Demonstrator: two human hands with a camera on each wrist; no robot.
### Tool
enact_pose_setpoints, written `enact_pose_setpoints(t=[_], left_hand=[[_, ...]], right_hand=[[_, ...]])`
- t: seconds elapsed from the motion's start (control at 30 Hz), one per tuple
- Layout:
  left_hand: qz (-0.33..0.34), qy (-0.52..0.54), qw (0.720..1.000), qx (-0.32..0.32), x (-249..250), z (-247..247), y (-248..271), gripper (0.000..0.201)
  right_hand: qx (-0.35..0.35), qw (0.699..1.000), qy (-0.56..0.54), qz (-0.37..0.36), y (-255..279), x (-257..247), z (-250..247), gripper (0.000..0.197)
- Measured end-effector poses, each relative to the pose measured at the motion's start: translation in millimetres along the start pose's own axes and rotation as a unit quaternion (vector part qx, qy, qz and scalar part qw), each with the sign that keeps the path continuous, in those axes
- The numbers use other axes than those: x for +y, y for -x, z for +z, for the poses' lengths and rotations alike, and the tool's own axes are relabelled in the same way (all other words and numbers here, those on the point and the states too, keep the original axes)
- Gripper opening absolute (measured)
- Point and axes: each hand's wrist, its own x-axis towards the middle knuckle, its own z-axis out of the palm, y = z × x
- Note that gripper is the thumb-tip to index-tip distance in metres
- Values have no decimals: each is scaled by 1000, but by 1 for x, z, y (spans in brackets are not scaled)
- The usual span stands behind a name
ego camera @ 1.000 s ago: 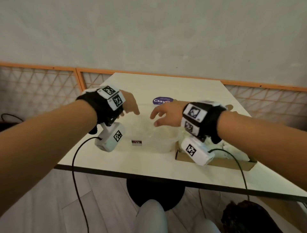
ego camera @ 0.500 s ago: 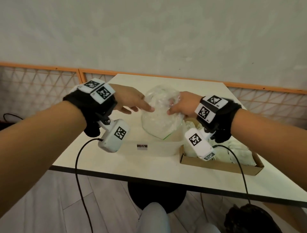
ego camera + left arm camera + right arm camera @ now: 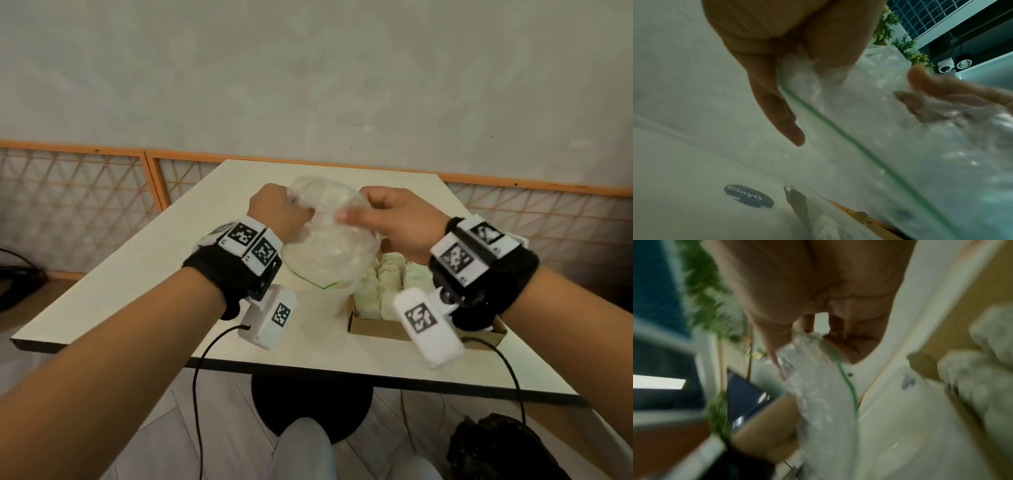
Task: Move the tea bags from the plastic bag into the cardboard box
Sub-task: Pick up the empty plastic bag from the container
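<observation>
A clear crumpled plastic bag (image 3: 325, 253) with a green seal line hangs above the table, held up between both hands. My left hand (image 3: 281, 214) grips its left top edge with curled fingers. My right hand (image 3: 390, 219) pinches the right top edge. In the left wrist view the bag (image 3: 890, 146) looks empty and see-through, with the green line running across it. The open cardboard box (image 3: 373, 329) lies on the table under my right wrist, with several pale tea bags (image 3: 387, 281) packed in rows. The right wrist view is blurred; the bag (image 3: 818, 394) hangs from my fingers.
The cream table (image 3: 144, 284) has a dark front edge and a round "ClayQ" sticker (image 3: 749, 195). Orange lattice railings (image 3: 75, 202) stand behind it. Cables hang from both wrist cameras. A dark bag (image 3: 503, 448) sits on the floor at lower right.
Both hands reached for the plastic bag on the table, took it by its edges and lifted it. They now hold it higher and closer together, with the left hand curled tight.
</observation>
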Motion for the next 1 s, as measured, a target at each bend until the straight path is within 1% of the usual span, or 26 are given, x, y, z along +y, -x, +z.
enact_pose_setpoints(t=[0.03,0.07,0.1,0.13,0.17,0.2,0.23,0.27,0.33,0.37,0.4,0.43,0.53,0.57,0.63,0.67,0.7,0.73,0.77,0.8,0.83,0.87,0.9,0.93,0.97,1.0], left_hand=[[-3,-27,1000,1,2,0,2,15],[-12,-42,999,-4,3,-1,7,18],[-29,-51,998,-21,2,-1,11,23],[-51,-25,997,-46,-1,-1,16,28],[-82,40,992,-88,-3,1,21,30],[-116,135,974,-138,-4,3,29,29],[-142,232,944,-187,-3,5,37,27],[-160,321,907,-222,-4,7,43,24],[-167,466,830,-256,-5,9,47,17],[-160,516,800,-262,-5,9,46,21],[-152,544,782,-264,-5,11,45,27],[-148,562,773,-254,-5,12,43,31],[-111,593,752,-265,0,18,40,34],[-84,608,734,-290,1,19,40,43],[-6,634,687,-355,2,19,43,61],[28,633,678,-373,2,20,45,63],[49,625,682,-377,3,23,45,58],[54,607,705,-363,4,28,44,50],[45,586,737,-335,7,32,44,45],[28,562,773,-292,10,38,42,45],[15,545,801,-247,11,43,40,47],[10,535,819,-209,12,48,39,47],[14,526,830,-185,14,52,41,46],[25,515,839,-171,18,55,46,40],[44,507,843,-173,22,59,51,33],[60,500,844,-185,27,60,56,31]], right_hand=[[21,995,97,-30,2,0,3,19],[39,979,193,-56,5,0,4,14],[61,957,274,-81,7,1,4,16],[90,929,343,-105,8,3,2,24],[117,902,399,-118,7,3,-2,25],[146,878,440,-120,6,4,-4,22],[171,859,468,-119,4,5,-6,18],[188,848,481,-120,3,7,-5,14],[192,846,473,-149,6,11,0,9],[183,852,455,-181,10,13,3,10],[167,861,431,-213,16,15,7,15],[149,867,408,-243,22,17,9,20],[116,860,399,-297,34,29,9,37],[110,859,402,-297,36,34,6,40],[96,852,424,-290,39,41,1,42],[84,847,437,-290,40,45,-2,43],[70,843,446,-293,41,47,-5,43],[60,839,450,-301,43,48,-7,41],[62,837,446,-312,45,47,-11,38],[86,839,430,-322,47,43,-14,33],[132,847,399,-325,50,39,-16,30],[187,857,361,-316,53,35,-18,31],[227,867,328,-299,54,30,-18,39],[239,880,304,-277,55,27,-17,52],[224,896,283,-258,55,26,-15,65],[199,911,262,-248,55,26,-12,73]])
